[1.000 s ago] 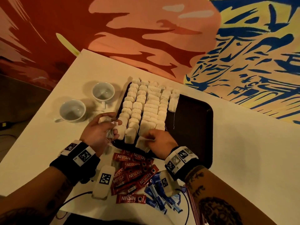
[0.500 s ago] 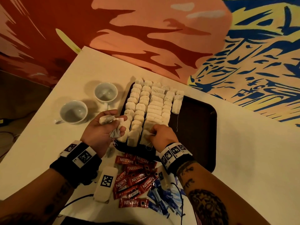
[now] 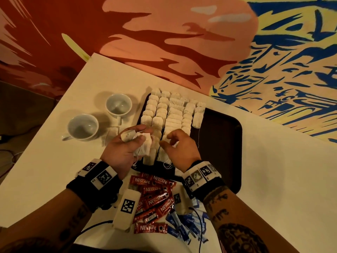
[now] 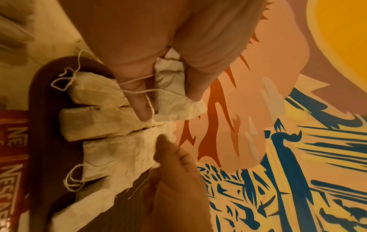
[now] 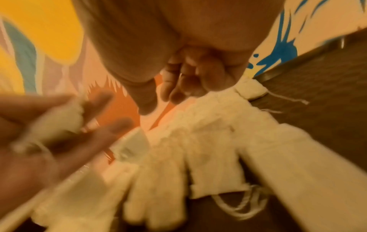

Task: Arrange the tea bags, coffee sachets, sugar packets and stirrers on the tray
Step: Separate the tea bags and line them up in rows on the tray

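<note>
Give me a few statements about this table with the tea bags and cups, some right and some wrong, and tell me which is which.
1. The left hand holds tea bags. True.
2. The red coffee sachets already lie on the tray. False: they lie in a heap on the table, near the person.
3. Two white cups stand on the table left of the tray. True.
4. Tea bags cover the whole tray. False: the rows fill its left part, and the right part is bare.
5. The blue packets sit inside a cup. False: they lie on the table beside the coffee sachets.
</note>
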Demonstrator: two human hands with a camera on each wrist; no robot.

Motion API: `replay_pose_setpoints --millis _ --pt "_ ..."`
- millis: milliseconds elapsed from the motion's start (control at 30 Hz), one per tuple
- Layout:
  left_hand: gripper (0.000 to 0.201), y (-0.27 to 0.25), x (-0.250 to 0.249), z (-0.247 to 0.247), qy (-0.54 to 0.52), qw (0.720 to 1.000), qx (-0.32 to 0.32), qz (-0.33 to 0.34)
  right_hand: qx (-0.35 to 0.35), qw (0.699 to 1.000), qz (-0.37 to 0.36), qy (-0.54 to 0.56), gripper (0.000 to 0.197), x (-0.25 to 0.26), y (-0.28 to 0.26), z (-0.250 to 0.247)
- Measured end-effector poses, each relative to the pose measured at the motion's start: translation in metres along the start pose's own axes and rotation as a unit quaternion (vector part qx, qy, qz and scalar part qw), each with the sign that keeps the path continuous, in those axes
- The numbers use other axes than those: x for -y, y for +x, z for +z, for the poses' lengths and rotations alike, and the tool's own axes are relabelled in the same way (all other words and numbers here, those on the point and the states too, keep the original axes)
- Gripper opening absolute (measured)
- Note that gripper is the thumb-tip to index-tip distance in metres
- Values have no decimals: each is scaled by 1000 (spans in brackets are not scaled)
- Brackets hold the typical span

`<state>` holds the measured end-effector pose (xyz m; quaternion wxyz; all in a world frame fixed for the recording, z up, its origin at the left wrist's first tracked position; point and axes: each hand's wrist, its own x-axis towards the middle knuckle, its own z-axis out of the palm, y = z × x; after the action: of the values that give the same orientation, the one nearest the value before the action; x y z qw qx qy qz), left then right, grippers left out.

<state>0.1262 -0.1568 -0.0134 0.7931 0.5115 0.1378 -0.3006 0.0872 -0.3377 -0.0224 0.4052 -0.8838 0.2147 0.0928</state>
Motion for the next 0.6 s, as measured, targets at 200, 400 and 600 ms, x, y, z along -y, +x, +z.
replay_pose_setpoints --millis 200,400,600 --pt "36 -9 3 18 -23 998 51 -7 37 982 -97 160 7 14 -28 11" --pt "35 -18 8 29 2 999 52 10 31 974 -82 210 19 2 -41 5" --pt "20 -22 18 36 60 997 43 7 -42 973 -59 219 23 -14 -47 -8"
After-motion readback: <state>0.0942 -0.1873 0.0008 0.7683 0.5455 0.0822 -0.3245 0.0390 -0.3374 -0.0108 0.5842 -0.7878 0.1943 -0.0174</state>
